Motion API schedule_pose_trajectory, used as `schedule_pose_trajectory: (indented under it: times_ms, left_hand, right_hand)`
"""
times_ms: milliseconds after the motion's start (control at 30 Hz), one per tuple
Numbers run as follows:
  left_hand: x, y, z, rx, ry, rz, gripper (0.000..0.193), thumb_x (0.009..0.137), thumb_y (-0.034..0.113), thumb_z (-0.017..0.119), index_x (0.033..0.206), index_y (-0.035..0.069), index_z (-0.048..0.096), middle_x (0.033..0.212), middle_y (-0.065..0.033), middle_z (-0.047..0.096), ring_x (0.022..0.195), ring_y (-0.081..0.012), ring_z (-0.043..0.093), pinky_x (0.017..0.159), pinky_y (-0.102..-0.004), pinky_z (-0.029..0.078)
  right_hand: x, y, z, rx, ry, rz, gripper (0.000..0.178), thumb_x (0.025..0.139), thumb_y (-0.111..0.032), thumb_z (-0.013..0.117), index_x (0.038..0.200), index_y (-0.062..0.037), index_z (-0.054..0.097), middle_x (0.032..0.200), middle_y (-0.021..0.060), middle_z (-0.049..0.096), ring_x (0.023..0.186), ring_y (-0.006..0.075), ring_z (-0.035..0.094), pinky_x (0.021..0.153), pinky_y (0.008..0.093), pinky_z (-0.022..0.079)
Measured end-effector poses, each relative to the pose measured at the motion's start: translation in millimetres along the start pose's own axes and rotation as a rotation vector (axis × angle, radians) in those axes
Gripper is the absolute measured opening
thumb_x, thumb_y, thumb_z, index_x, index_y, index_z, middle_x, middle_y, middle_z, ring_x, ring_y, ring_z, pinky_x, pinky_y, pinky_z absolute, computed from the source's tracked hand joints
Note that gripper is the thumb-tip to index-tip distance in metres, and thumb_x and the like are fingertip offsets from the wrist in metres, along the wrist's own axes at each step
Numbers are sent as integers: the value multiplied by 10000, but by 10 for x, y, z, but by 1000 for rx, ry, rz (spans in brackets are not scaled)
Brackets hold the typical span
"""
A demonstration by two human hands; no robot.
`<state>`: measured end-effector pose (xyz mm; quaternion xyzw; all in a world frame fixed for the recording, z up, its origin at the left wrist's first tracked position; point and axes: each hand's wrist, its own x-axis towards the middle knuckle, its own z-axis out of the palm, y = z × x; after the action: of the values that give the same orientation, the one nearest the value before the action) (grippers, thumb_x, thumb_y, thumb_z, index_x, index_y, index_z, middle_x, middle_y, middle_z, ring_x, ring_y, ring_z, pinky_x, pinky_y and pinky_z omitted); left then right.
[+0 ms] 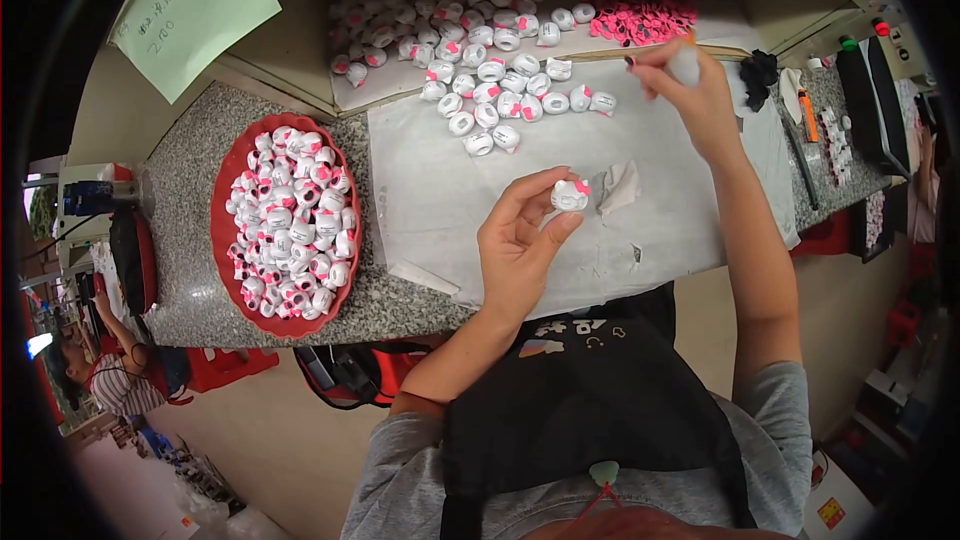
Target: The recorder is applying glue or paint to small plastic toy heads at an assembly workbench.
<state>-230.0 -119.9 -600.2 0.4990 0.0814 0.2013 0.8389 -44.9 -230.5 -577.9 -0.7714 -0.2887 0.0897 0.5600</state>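
Note:
My left hand [522, 240] pinches a small white cat-head figure [570, 196] with a pink bow between thumb and fingers, above the white sheet [430, 210]. My right hand [690, 90] is raised at the far right of the sheet, near the pink pieces. At its fingertips is a small dark piece [630, 62]. A whitish object with a yellowish tip [686, 62] also shows against this hand; its kind is unclear. Many similar white heads [490, 92] lie loose at the back of the sheet, some with a round hole facing up.
A red scalloped tray [222, 230] heaped with white heads stands at left on the granite counter [185, 200]. Pink pieces [640, 15] are piled at the back. A crumpled tissue [620, 187] lies by my left hand. An orange tube [808, 116] is at right. Another person [125, 380] sits far left.

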Motion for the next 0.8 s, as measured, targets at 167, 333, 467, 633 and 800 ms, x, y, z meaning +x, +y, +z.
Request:
schedule_pose_trajectory:
  times_ms: [167, 333, 467, 633, 800]
  left_hand:
    - [5, -27, 60, 0, -68, 81, 337, 703, -59, 534, 1025, -26, 439, 995, -126, 487, 976, -195, 461, 831, -281, 362]
    - [-22, -30, 85, 48, -145, 68, 322, 702, -67, 532, 1012, -28, 454, 1011, -125, 463, 1010, -208, 437, 885, -320, 338]
    - [-3, -50, 91, 8, -175, 74, 334, 691, -75, 539, 1011, -29, 455, 1008, -127, 462, 1016, -221, 432, 882, -322, 342]
    - [-5, -60, 70, 95, -163, 169, 341, 681, -80, 546, 1007, -33, 457, 1008, -130, 462, 998, -227, 443, 878, -328, 348]
    - [-30, -85, 91, 176, -72, 80, 352, 670, -57, 569, 998, -23, 446, 972, -152, 497, 944, -207, 477, 783, -284, 394]
  right_hand:
    - [-627, -284, 255, 501, -42, 180, 72, 684, 10, 549, 746, 15, 513, 705, 55, 512, 617, 95, 476, 546, 217, 394]
    - [-879, -277, 450, 407, -74, 181, 206, 683, 46, 511, 887, 21, 537, 752, 36, 514, 690, 104, 496, 590, 201, 407]
    - [-992, -200, 407, 518, -7, 247, 266, 684, 54, 500, 945, 18, 530, 739, 27, 519, 678, 110, 506, 604, 208, 416]
    - [-1074, -202, 281, 609, -19, 304, 154, 685, 28, 522, 839, 23, 535, 764, 71, 524, 658, 129, 527, 611, 245, 442]
    - [-1116, -207, 253, 799, 48, 295, 74, 673, 18, 553, 718, 5, 496, 786, 121, 516, 686, 169, 530, 610, 272, 451]
